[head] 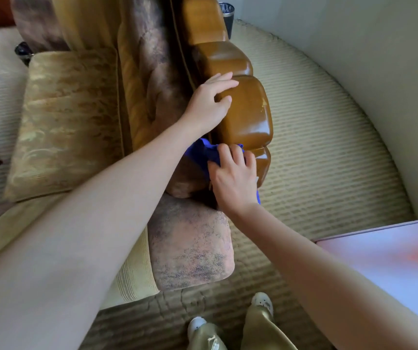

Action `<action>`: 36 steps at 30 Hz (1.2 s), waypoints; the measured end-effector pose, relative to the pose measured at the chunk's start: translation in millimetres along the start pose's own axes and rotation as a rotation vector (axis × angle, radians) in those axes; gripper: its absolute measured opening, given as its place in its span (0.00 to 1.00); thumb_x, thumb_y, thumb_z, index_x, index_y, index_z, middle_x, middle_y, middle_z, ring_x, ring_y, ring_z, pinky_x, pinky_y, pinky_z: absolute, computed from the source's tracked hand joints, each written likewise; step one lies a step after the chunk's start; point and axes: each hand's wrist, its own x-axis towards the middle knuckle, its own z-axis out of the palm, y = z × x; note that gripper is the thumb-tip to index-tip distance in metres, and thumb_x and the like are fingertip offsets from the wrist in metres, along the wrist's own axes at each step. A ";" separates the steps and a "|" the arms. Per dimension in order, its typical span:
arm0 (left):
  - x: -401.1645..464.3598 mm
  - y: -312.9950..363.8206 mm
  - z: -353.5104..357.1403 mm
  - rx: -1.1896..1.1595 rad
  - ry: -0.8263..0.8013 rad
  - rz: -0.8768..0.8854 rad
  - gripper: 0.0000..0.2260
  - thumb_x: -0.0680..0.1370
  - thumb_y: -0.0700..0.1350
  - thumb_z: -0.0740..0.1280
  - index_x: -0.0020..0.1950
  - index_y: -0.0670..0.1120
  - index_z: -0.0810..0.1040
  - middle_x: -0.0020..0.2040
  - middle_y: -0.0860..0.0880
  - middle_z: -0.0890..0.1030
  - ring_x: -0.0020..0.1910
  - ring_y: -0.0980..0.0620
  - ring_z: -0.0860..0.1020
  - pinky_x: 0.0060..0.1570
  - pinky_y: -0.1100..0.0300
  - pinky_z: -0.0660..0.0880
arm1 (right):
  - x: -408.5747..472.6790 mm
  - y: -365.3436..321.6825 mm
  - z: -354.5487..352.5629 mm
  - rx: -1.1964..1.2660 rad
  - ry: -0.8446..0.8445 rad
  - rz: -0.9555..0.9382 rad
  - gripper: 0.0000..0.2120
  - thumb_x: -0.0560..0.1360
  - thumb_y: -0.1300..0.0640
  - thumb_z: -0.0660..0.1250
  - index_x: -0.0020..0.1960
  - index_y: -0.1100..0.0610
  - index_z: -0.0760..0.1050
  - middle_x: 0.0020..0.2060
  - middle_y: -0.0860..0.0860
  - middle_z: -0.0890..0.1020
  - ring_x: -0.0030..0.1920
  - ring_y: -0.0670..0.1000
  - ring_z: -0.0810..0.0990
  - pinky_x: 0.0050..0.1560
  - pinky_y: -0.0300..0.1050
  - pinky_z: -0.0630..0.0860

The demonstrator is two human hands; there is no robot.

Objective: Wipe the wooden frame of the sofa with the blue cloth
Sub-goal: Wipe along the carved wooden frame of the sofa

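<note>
We find no text, label, brand, number or sign that we can read anywhere in this view, neither near the hands nor farther from them.

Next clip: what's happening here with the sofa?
A person is cleaning the sofa's wooden frame. The right hand presses the blue cloth against the lower end of the glossy wood, fingers curled over the cloth. The left hand rests on the frame just above, fingers laid over the wood as if steadying. The person stands on a ribbed carpet, and a gold cushion lies on the seat.
</note>
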 end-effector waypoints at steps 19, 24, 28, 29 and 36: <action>-55.2 -38.8 4.2 0.073 0.309 -0.359 0.16 0.78 0.37 0.57 0.61 0.43 0.79 0.62 0.48 0.78 0.59 0.58 0.74 0.56 0.73 0.65 | 8.7 21.2 12.1 -0.396 -0.501 -0.869 0.14 0.79 0.60 0.55 0.57 0.55 0.79 0.53 0.56 0.77 0.58 0.59 0.72 0.70 0.65 0.39; -54.3 -29.2 -2.9 0.055 0.398 -0.372 0.15 0.78 0.37 0.57 0.60 0.43 0.79 0.60 0.47 0.80 0.60 0.52 0.76 0.62 0.61 0.71 | 32.2 29.7 -5.2 -0.235 -0.217 -0.755 0.07 0.68 0.60 0.66 0.38 0.52 0.84 0.33 0.54 0.79 0.39 0.56 0.79 0.67 0.59 0.68; -63.3 -35.3 -9.8 0.055 0.407 -0.375 0.15 0.77 0.36 0.57 0.58 0.43 0.80 0.58 0.47 0.81 0.58 0.52 0.77 0.61 0.61 0.72 | 26.0 12.0 14.1 -0.433 -0.399 -0.839 0.18 0.80 0.61 0.53 0.67 0.58 0.71 0.54 0.59 0.77 0.57 0.60 0.73 0.73 0.63 0.47; -67.3 -40.9 -10.9 0.061 0.402 -0.377 0.15 0.77 0.36 0.58 0.57 0.43 0.81 0.57 0.47 0.81 0.58 0.52 0.77 0.61 0.60 0.72 | 22.3 4.6 23.0 -0.491 -0.455 -0.878 0.18 0.81 0.61 0.50 0.69 0.60 0.67 0.58 0.60 0.74 0.61 0.61 0.70 0.73 0.64 0.44; -87.3 -58.0 -5.1 0.074 0.297 -0.379 0.15 0.77 0.36 0.57 0.56 0.43 0.81 0.57 0.47 0.81 0.58 0.52 0.77 0.62 0.61 0.71 | -28.0 -2.8 66.8 -0.536 -0.568 -0.866 0.18 0.81 0.57 0.52 0.66 0.58 0.72 0.62 0.58 0.71 0.65 0.59 0.66 0.71 0.63 0.43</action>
